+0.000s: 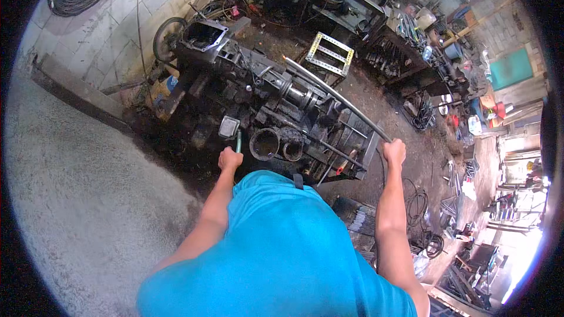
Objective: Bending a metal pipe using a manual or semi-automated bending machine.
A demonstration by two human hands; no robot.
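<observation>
My right hand (394, 152) is closed around the near end of a long grey tube (335, 95). The tube slants away to the far left above the machine and has a small orange tip. In my left hand (230, 159) is a green-handled tool (239, 141), held upright. Just beyond it sits a small square metal tin (229, 127); whether the two touch I cannot tell. Between and beyond my hands stretches a greasy, dark metal machine (298, 95) with a shaft along its length. Two round openings (264, 144) lie at its near side, close to my left hand.
A low metal stand with yellow-marked bars (330, 54) is on the floor beyond the tube. Behind it stands a workbench (405, 47) loaded with tools. A concrete ledge (88, 97) runs at the left. Loose cables (418, 202) and a ribbed metal part (362, 221) lie at the right.
</observation>
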